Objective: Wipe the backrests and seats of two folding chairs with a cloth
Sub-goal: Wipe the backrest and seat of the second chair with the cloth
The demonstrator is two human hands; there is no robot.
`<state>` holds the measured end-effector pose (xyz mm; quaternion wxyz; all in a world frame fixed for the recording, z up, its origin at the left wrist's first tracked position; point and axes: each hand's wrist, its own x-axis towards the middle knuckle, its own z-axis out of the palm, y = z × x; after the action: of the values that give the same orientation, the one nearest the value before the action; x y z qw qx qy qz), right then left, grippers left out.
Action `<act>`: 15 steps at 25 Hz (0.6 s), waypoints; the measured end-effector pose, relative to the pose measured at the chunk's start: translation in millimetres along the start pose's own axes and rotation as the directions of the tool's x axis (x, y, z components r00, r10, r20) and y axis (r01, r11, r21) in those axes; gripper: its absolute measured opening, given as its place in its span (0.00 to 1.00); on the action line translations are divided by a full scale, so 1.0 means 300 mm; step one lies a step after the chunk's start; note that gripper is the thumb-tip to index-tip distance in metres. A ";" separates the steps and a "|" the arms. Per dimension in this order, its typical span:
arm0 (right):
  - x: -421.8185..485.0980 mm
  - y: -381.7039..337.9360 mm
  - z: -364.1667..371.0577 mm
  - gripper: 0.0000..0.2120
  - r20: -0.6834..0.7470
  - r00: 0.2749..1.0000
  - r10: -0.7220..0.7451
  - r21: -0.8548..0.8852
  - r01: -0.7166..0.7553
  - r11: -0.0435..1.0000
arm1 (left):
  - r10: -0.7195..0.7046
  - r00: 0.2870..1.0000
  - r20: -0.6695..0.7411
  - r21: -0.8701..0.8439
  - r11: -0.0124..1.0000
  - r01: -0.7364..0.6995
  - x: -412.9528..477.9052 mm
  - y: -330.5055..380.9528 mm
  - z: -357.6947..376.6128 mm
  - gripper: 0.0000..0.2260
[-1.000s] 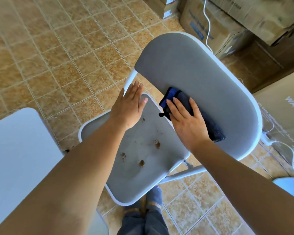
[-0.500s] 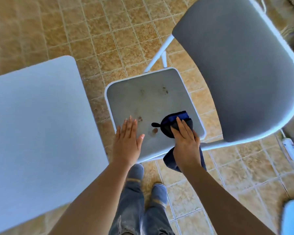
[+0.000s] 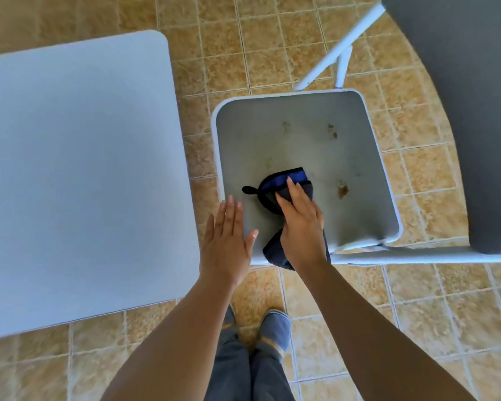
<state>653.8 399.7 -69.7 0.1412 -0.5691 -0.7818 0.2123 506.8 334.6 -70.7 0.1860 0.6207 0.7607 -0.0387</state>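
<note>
A white folding chair stands before me, its grey seat [image 3: 310, 146] marked with several brown spots, the largest [image 3: 342, 191] right of the cloth. Its grey backrest [image 3: 457, 111] rises at the right. My right hand [image 3: 300, 227] presses a dark cloth with a blue stripe [image 3: 281, 180] flat on the seat's near left part; a tail of the cloth [image 3: 275, 251] hangs over the front edge. My left hand [image 3: 227, 241] lies flat with fingers together on the seat's front left corner, holding nothing.
A large white surface [image 3: 75, 175], maybe another seat or a table, fills the left. Tan tiled floor [image 3: 243, 53] lies all around. My feet [image 3: 272, 328] stand just below the chair's front edge. White frame tubes [image 3: 339, 50] run behind the seat.
My right hand took the cloth from the backrest down to the seat, then slid it left across the seat. My left hand moved to the front left corner. My view tilted downward.
</note>
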 end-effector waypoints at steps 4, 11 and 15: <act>-0.030 0.053 0.105 0.22 0.024 0.998 -0.064 -0.170 0.067 0.983 | 0.049 0.999 -0.015 0.028 0.998 -0.049 0.046 -0.024 0.054 0.33; 0.069 0.030 0.154 0.23 -0.127 0.976 0.178 -0.114 -0.192 0.975 | 0.043 0.999 0.012 0.041 0.998 -0.043 0.051 -0.024 0.073 0.36; 0.117 0.032 0.160 0.21 -0.091 0.995 0.043 -0.084 -0.051 0.995 | 0.043 0.999 0.032 -0.013 0.999 -0.043 0.052 -0.024 0.068 0.36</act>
<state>628.6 427.4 -116.8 0.1461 -0.6017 -0.7696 0.1561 502.3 341.5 -95.9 0.2030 0.6351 0.7442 -0.0401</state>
